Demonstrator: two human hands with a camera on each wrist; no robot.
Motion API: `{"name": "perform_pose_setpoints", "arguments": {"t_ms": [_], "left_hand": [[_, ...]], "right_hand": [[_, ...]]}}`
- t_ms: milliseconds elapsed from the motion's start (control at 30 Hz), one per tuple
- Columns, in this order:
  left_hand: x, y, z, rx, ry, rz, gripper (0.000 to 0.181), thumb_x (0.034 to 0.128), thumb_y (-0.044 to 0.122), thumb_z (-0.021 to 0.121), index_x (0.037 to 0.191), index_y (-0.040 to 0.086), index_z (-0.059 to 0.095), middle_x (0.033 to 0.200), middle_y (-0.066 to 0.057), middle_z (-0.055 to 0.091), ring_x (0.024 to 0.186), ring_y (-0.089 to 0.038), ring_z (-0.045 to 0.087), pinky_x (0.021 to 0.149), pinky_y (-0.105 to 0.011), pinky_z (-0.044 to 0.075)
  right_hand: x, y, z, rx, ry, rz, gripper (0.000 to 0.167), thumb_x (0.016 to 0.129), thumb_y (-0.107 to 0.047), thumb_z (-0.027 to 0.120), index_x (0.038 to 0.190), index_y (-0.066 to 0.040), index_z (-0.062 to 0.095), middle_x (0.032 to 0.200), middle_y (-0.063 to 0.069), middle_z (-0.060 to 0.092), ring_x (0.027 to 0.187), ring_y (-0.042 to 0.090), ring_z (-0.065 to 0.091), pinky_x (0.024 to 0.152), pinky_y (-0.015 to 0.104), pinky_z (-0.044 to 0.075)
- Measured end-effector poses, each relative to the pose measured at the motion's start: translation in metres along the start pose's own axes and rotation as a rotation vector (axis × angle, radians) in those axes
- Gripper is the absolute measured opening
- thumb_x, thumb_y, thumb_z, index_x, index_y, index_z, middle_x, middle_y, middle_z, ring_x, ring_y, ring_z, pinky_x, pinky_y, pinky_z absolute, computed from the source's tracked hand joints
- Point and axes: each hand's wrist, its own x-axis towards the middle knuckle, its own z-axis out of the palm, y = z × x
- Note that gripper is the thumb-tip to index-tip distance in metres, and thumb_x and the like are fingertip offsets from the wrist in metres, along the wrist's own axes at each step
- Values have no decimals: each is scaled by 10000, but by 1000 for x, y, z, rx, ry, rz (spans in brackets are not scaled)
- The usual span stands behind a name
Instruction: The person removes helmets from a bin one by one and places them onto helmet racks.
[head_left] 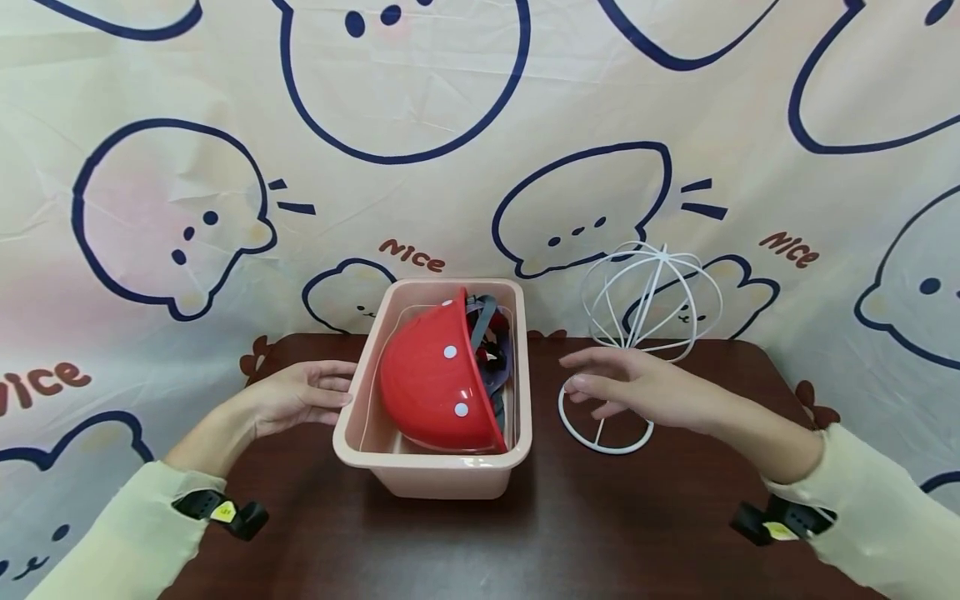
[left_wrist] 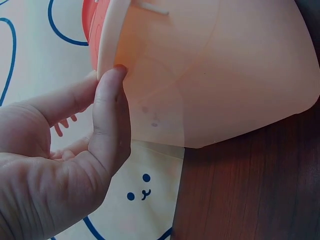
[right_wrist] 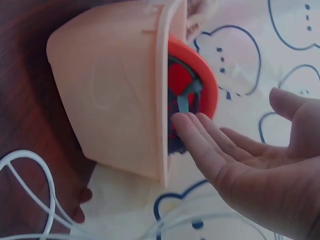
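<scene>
A pale pink plastic bin point(head_left: 441, 482) stands on the dark wooden table, holding a red helmet point(head_left: 427, 375) with white dots. The helmet lies on its side, its grey straps point(head_left: 483, 321) and inner padding facing right. My left hand point(head_left: 303, 396) pinches the bin's left rim between thumb and fingers; in the left wrist view the rim point(left_wrist: 111, 37) runs between the digits. My right hand point(head_left: 637, 383) hovers to the right of the bin, fingers extended, holding nothing. Seen from the right wrist, its fingertips point(right_wrist: 182, 120) appear in front of the helmet opening.
Behind and below my right hand stands a white wire stand with a domed cage top point(head_left: 688, 292) and a ring base point(head_left: 606, 451). A patterned cloth point(head_left: 420, 208) with cartoon animals hangs behind the table point(head_left: 442, 550).
</scene>
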Motion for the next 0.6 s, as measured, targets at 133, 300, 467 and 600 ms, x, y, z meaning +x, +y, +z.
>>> {"name": "perform_pose_setpoints", "arguments": {"t_ms": [133,300,467,600], "left_hand": [[1,-1,0,-7,-2,-2,739,976,49,667,1561,-81,234,1320,-184,639,1074,-234,709,912,-432,582],[1,-1,0,-15,-5,-2,741,976,45,665,1562,-80,229,1320,-183,640,1073,-235,709,910,-430,583],[1,-2,-1,-18,-3,-6,743,979,43,658,1567,-76,219,1334,-190,632,1079,-240,709,911,-433,581],[0,-1,0,-15,-3,-10,744,980,47,658,1569,-72,220,1349,-201,622,1084,-246,708,911,-432,581]], "right_hand": [[22,-7,10,28,21,-13,591,1018,-361,628,1485,-37,467,1336,183,629,1089,279,700,938,454,578],[46,-16,26,68,35,-31,588,981,-254,697,1470,-17,472,1295,182,637,1116,301,686,859,401,611],[66,-27,41,76,21,-17,602,933,-193,745,1450,-29,483,1271,176,643,1107,314,692,832,421,619],[78,-34,51,79,13,23,647,908,-173,770,1457,-23,463,1236,167,648,1045,297,706,801,420,627]]}}
